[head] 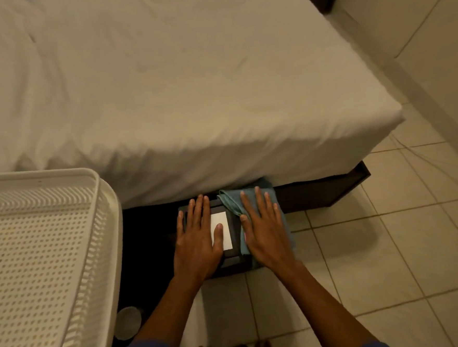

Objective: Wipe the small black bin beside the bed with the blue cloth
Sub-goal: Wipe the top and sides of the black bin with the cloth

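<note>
The small black bin [235,259] stands on the floor against the side of the bed, near its foot corner. A white rectangular panel [224,228] shows on its top. My left hand [197,240] lies flat on the left part of the top, fingers spread, thumb across the white panel. The blue cloth [234,202] is draped over the bin's right side and far corner. My right hand [267,230] presses flat on the cloth, fingers spread. The bin's sides are mostly hidden under hands and cloth.
The bed with a white sheet [190,94] fills the upper view; its dark base [326,191] shows at floor level. A white perforated basket [38,254] stands at the left. A round grey object [128,322] lies on the floor. Beige tiles [391,257] spread to the right.
</note>
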A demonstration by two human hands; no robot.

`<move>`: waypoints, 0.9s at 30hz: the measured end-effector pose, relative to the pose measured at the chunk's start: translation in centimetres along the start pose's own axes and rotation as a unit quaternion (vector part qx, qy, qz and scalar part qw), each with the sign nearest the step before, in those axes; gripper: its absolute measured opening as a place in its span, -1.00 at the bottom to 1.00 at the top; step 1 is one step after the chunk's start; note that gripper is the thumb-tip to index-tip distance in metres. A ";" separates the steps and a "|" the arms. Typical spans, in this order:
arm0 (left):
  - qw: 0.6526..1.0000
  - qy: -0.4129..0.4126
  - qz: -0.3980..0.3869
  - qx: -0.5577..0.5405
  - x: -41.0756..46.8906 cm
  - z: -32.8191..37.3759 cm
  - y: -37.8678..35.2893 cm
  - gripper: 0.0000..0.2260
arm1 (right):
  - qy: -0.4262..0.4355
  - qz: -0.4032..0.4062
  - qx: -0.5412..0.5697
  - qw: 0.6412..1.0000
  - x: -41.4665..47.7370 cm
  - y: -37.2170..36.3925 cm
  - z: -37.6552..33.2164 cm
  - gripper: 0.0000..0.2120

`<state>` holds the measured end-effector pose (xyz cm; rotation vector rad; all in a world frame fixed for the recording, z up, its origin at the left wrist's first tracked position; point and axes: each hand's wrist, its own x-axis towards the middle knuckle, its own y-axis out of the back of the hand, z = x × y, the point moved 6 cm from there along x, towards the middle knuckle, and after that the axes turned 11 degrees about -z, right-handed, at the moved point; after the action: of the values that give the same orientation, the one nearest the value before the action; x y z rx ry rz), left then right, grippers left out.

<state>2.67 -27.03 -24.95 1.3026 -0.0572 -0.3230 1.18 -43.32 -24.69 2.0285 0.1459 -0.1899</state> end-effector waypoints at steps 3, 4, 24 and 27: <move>1.000 0.000 0.008 -0.012 -0.1 0.0 0.1 -0.42 | -0.011 0.001 -0.005 1.000 0.4 0.3 0.3 -0.46; 1.000 0.001 0.007 -0.008 0.0 -0.1 0.1 -0.42 | -0.012 0.005 -0.003 1.000 -0.4 0.0 0.1 -0.46; 1.000 0.006 0.008 -0.012 0.1 0.2 0.0 -0.42 | -0.006 0.016 -0.002 1.000 0.3 0.1 0.0 -0.47; 1.000 0.009 0.009 -0.010 0.2 0.1 -0.1 -0.42 | -0.008 0.012 0.017 1.000 -2.1 -1.0 -1.1 -0.47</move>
<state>2.79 -27.17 -25.01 1.2840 -0.0508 -0.2961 -1.00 -41.95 -24.61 2.0619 0.1081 -0.1942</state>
